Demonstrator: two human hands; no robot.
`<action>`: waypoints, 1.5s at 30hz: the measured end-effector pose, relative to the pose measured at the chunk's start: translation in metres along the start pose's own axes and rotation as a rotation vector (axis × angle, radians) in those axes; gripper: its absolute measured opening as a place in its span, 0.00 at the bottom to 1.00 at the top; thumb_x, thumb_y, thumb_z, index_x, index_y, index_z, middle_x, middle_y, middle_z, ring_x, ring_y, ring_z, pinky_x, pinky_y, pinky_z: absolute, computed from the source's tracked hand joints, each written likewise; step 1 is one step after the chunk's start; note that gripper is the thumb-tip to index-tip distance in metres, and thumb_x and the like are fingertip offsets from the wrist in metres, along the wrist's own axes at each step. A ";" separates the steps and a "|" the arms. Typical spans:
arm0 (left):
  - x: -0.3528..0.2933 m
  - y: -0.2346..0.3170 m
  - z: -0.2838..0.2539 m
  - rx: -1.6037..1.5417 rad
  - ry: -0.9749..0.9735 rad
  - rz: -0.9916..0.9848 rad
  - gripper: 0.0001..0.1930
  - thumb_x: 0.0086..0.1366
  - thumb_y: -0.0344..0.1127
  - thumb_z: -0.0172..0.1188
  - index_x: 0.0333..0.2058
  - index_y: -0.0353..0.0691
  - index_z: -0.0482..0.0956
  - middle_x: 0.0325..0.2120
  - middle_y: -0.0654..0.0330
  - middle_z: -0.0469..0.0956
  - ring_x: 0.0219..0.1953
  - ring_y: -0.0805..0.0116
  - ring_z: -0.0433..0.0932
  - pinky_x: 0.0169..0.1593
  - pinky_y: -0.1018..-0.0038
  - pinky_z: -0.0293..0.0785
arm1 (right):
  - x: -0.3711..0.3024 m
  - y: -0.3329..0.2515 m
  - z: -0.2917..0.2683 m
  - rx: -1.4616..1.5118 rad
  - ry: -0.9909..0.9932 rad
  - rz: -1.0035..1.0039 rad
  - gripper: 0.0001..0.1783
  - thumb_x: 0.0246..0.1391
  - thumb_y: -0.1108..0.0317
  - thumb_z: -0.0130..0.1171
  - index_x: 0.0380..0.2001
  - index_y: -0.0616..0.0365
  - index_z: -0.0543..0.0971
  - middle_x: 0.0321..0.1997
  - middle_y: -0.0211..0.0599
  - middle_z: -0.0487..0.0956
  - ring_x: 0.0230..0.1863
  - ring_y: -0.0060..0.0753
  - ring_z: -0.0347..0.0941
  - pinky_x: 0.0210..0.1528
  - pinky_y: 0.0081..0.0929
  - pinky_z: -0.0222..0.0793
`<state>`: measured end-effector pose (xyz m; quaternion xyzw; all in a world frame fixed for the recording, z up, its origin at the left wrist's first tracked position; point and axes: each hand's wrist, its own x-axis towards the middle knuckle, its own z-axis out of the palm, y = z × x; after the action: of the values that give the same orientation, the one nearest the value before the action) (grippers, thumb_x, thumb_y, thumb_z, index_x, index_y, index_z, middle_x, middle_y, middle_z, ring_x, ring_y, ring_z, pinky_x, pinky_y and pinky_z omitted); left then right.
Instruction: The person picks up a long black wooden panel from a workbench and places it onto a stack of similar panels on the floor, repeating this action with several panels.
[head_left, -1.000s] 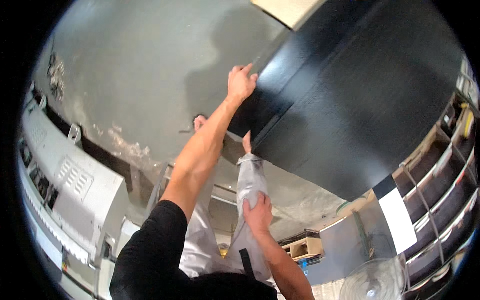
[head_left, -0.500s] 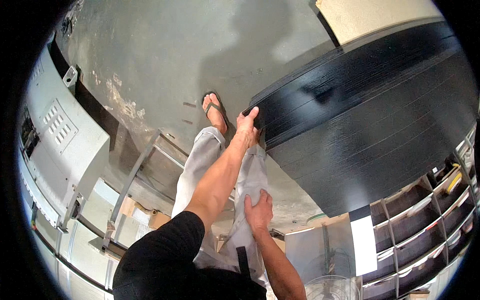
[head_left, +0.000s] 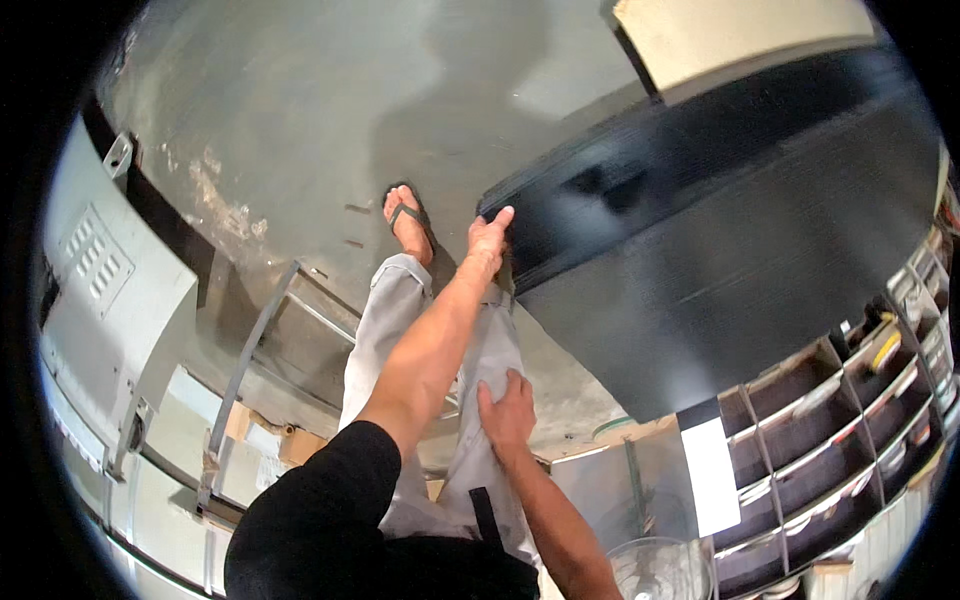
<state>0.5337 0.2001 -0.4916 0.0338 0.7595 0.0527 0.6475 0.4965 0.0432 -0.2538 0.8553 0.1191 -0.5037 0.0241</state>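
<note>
My left hand (head_left: 488, 238) grips the near left corner of a stack of long black panels (head_left: 700, 300), its thumb on top and its other fingers mostly hidden. The stack spreads away to the right, with a raised band along its far side. My right hand (head_left: 508, 412) holds nothing. Its fingers are apart and lie against the grey trousers (head_left: 465, 360) at my right leg.
A grey metal cabinet (head_left: 120, 270) with vent slots stands at left, near a metal frame (head_left: 245, 365). Dark compartment shelving (head_left: 800, 470) fills the lower right. A cream board (head_left: 735, 40) lies beyond the panels. My sandalled foot (head_left: 408, 225) stands on the grey floor.
The whole view has shifted, so most things appear slightly farther left. My left hand keeps its grip on the panel corner, and my right hand stays at my leg.
</note>
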 end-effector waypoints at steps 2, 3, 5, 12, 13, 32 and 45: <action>-0.024 0.006 -0.003 0.202 -0.069 -0.006 0.19 0.55 0.42 0.64 0.40 0.34 0.74 0.35 0.58 0.76 0.35 0.64 0.74 0.38 0.70 0.70 | -0.001 0.002 -0.004 0.010 0.019 0.019 0.33 0.46 0.48 0.57 0.51 0.59 0.67 0.53 0.50 0.67 0.53 0.51 0.65 0.51 0.42 0.64; -0.013 0.000 -0.027 0.185 -0.139 0.037 0.22 0.55 0.44 0.63 0.41 0.33 0.72 0.33 0.58 0.75 0.31 0.66 0.73 0.33 0.72 0.69 | -0.003 -0.009 -0.006 -0.003 -0.026 0.025 0.33 0.46 0.48 0.57 0.51 0.59 0.67 0.53 0.49 0.67 0.53 0.51 0.65 0.51 0.42 0.64; -0.008 -0.007 -0.065 0.393 -0.155 0.177 0.26 0.56 0.47 0.61 0.45 0.31 0.70 0.34 0.55 0.75 0.32 0.68 0.73 0.35 0.74 0.70 | 0.001 -0.022 -0.004 0.003 -0.061 0.042 0.33 0.46 0.49 0.57 0.51 0.59 0.67 0.53 0.49 0.68 0.53 0.51 0.65 0.51 0.41 0.64; -0.133 0.031 -0.165 1.623 -0.279 0.566 0.26 0.56 0.44 0.58 0.50 0.34 0.70 0.45 0.42 0.73 0.49 0.48 0.72 0.52 0.64 0.67 | 0.004 0.043 0.014 0.443 0.065 0.251 0.32 0.50 0.49 0.55 0.52 0.60 0.66 0.48 0.46 0.72 0.47 0.44 0.70 0.47 0.36 0.67; -0.147 0.045 -0.177 1.768 -0.258 0.453 0.25 0.55 0.42 0.58 0.49 0.34 0.70 0.45 0.41 0.72 0.49 0.45 0.70 0.54 0.61 0.64 | 0.012 0.061 0.022 0.811 0.093 0.366 0.29 0.52 0.51 0.55 0.52 0.59 0.67 0.44 0.43 0.75 0.44 0.39 0.72 0.46 0.30 0.67; -0.176 0.088 -0.152 2.427 -0.228 0.671 0.21 0.52 0.43 0.57 0.44 0.40 0.74 0.42 0.51 0.74 0.47 0.51 0.70 0.50 0.59 0.67 | 0.121 0.507 -0.027 0.853 0.633 0.798 0.30 0.51 0.71 0.47 0.59 0.61 0.59 0.48 0.35 0.71 0.48 0.29 0.66 0.52 0.25 0.60; -0.167 0.075 -0.133 2.705 -0.063 0.542 0.19 0.52 0.44 0.55 0.41 0.43 0.77 0.38 0.50 0.77 0.42 0.50 0.75 0.45 0.59 0.71 | 0.110 0.395 -0.002 0.731 0.988 0.424 0.29 0.49 0.78 0.46 0.57 0.65 0.60 0.55 0.45 0.71 0.59 0.43 0.62 0.63 0.33 0.51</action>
<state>0.4278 0.2497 -0.2977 0.7772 0.1740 -0.5968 0.0971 0.6395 -0.3205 -0.3790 0.9442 -0.2342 -0.0434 -0.2274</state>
